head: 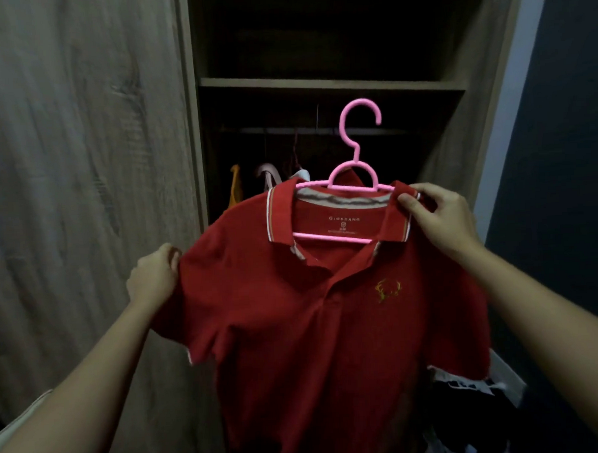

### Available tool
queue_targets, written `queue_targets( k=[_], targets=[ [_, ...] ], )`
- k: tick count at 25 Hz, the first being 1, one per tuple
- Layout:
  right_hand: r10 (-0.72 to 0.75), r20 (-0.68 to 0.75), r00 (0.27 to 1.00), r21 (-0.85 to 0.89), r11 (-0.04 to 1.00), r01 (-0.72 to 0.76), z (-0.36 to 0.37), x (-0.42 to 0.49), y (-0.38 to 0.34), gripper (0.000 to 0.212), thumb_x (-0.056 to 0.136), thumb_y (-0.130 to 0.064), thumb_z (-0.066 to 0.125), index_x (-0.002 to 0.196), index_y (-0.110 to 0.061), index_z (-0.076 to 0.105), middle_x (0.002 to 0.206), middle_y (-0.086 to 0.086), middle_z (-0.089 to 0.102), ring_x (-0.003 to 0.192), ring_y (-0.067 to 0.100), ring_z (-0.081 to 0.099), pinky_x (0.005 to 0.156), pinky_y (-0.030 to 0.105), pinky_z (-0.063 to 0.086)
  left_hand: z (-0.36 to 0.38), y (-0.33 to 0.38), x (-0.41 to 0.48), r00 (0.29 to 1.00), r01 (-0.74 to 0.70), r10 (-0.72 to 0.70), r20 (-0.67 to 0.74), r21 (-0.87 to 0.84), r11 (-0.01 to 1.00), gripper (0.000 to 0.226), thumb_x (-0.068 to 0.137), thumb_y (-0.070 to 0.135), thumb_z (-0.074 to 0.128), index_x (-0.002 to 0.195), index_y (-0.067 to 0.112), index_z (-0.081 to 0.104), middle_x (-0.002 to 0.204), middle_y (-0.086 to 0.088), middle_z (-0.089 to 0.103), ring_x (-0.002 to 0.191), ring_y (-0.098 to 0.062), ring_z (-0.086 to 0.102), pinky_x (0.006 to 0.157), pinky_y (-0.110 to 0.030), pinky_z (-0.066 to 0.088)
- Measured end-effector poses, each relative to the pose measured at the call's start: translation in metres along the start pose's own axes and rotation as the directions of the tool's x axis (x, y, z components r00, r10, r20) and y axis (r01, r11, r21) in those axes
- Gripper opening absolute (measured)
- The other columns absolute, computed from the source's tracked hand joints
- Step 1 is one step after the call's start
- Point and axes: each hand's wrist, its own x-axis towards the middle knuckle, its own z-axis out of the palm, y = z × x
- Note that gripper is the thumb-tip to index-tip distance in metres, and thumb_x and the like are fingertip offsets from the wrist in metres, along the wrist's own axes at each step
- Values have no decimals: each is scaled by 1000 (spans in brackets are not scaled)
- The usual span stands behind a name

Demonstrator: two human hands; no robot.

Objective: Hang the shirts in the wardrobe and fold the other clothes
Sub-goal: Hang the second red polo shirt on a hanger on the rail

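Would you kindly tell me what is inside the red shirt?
A pink hanger: its hook and bars show at the shirt collar; its arm ends are covered by fabric.

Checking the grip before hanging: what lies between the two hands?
In the head view, the red polo shirt on its pink plastic hanger spans from the left hand to the right hand.

Red polo shirt [329,327] on pink hanger [350,176], held up betw. both hands in front of open wardrobe [332,84]. Left hand [154,275] grips shirt's shoulder/sleeve edge. Right hand [437,217] pinches collar by hanger's arm. Hook free, above hands, w/ dim rail [303,130] behind it. Other clothes [271,176] hang beyond hands; dark pile [470,410] below right forearm.
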Motion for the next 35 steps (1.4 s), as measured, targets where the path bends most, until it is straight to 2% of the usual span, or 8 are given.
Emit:
queue_targets(
  k=[4, 9, 15, 19, 25, 29, 32, 35],
  targets=[
    [6, 31, 1000, 31, 999, -7, 18, 1, -13, 30, 80, -54, 59, 103, -36, 66, 94, -17, 68, 95, 7, 62, 90, 41, 48, -42, 62, 3, 932, -347, 259, -252, -419, 839, 30, 93, 26, 51, 114, 8, 63, 104, -6, 66, 92, -19, 61, 80, -28, 43],
    [-47, 103, 994, 58, 997, 41, 32, 0, -40, 25, 80, -52, 62, 102, -39, 65, 97, -19, 69, 97, 4, 62, 90, 36, 46, -56, 101, -2, 798, -565, 599, 62, -269, 780, 43, 74, 67, 49, 92, 30, 59, 74, 8, 63, 68, -4, 58, 64, -27, 46],
    [137, 295, 945, 95, 980, -172, 19, -27, 4, 58, 81, -42, 66, 132, -32, 40, 110, -7, 59, 98, 11, 57, 87, 29, 44, -63, 77, 19, 866, -471, 496, -58, -427, 772, 14, 78, 30, 74, 75, 31, 60, 63, 2, 59, 55, 7, 50, 52, -11, 34],
    [327, 612, 721, 48, 894, -446, 17, -83, 61, 18, 84, -32, 61, 93, -16, 65, 99, 10, 69, 77, 10, 64, 75, 26, 52, -72, 54, 34, 908, -410, 415, -63, -348, 843, 14, 79, 25, 73, 74, 18, 63, 58, 0, 54, 52, 6, 48, 50, -13, 32],
    [407, 443, 799, -123, 910, -396, 1, -86, 81, 33, 89, -32, 58, 71, -6, 65, 63, 1, 64, 51, 3, 58, 46, 10, 39, -72, 50, 35, 915, -401, 394, -86, -307, 863, 23, 79, 29, 73, 72, 9, 65, 59, -12, 58, 54, -6, 45, 52, -27, 34],
    [440, 485, 755, -460, 863, -207, 8, -87, 80, 24, 88, -25, 62, 105, -9, 62, 101, 12, 66, 85, 19, 62, 69, 21, 45, -64, 62, 20, 914, -391, 405, -30, -337, 857, 27, 75, 37, 75, 70, 12, 67, 57, -11, 60, 56, -13, 50, 54, -31, 35],
    [133, 176, 975, -60, 990, -124, 27, -72, 17, 37, 81, 1, 59, 115, -10, 53, 100, 8, 63, 89, 18, 62, 76, 21, 46, -55, 84, -8, 919, -370, 393, -4, -351, 860, 32, 68, 56, 67, 67, 24, 63, 56, 0, 59, 56, -12, 56, 53, -32, 41],
    [154, 334, 930, 429, 853, -295, 44, -57, -73, 7, 93, -14, 52, 96, -18, 47, 90, 7, 66, 69, 4, 62, 66, 16, 46, -41, 122, -46, 936, -352, 347, -60, -189, 917, 37, 75, 58, 63, 82, 21, 64, 77, -9, 68, 78, -34, 64, 62, -38, 46]
  ],
)
